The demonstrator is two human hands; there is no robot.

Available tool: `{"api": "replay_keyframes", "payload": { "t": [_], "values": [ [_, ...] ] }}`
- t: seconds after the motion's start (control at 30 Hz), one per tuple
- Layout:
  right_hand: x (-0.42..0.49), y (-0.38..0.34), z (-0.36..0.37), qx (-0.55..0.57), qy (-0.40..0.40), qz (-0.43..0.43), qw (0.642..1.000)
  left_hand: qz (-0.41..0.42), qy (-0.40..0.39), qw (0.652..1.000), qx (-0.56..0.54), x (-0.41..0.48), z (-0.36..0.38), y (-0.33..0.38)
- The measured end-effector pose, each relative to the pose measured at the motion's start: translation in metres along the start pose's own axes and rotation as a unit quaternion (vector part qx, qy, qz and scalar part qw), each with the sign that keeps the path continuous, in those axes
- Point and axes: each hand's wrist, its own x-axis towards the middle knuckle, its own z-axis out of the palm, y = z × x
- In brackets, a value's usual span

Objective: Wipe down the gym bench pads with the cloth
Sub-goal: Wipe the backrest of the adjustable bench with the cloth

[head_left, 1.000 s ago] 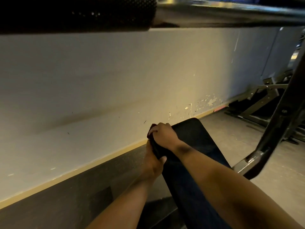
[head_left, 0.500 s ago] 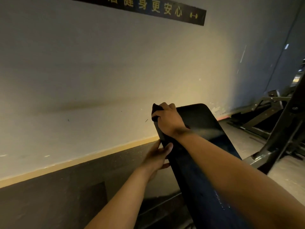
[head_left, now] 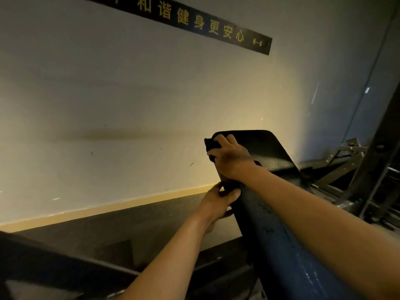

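Observation:
A long dark bench pad (head_left: 270, 148) runs away from me toward the wall, its surface showing wet streaks lower down. My right hand (head_left: 229, 158) grips a dark cloth (head_left: 211, 145) against the pad's far left edge. Only a small corner of the cloth shows past my fingers. My left hand (head_left: 216, 202) holds the pad's left side edge lower down, thumb on top, fingers curled under it.
A pale wall (head_left: 129, 105) with a black sign strip (head_left: 205, 24) stands close behind the pad. Metal gym frames (head_left: 346, 169) sit at the right. A dark frame bar (head_left: 65, 263) crosses the lower left over the dark floor.
My view has tilted up, the overhead bar leaving the frame. My right hand with the cloth has slid farther up the pad's left edge. The left hand stays at the side edge.

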Motion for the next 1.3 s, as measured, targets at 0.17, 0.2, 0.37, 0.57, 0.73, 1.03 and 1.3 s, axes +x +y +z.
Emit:
{"api": "replay_keyframes", "payload": {
  "t": [0.17,0.2,0.37,0.57,0.73,1.03,1.3],
  "values": [
    [0.0,-0.015,0.0,-0.061,0.0,0.013,0.998,0.035,0.014,0.999,0.027,-0.002,0.003,-0.009],
    [-0.01,-0.018,0.0,-0.071,-0.01,0.022,0.997,0.036,0.019,0.999,0.024,-0.003,0.004,-0.011],
    [-0.061,-0.029,0.008,-0.097,-0.052,0.027,0.994,0.016,-0.006,0.999,0.04,-0.006,0.004,-0.022],
    [-0.053,-0.024,0.005,-0.114,-0.065,-0.021,0.991,0.027,-0.024,0.999,0.023,-0.011,0.003,-0.027],
    [-0.013,-0.022,0.009,0.033,0.035,0.013,0.999,0.04,-0.014,0.999,0.027,-0.012,0.002,-0.033],
    [-0.05,-0.019,0.022,0.321,0.102,0.067,0.939,0.199,0.097,0.974,-0.047,-0.004,-0.003,-0.003],
    [-0.073,0.026,0.022,0.377,0.197,0.217,0.878,0.175,0.183,0.967,0.002,0.033,-0.007,0.035]
  ]
}}
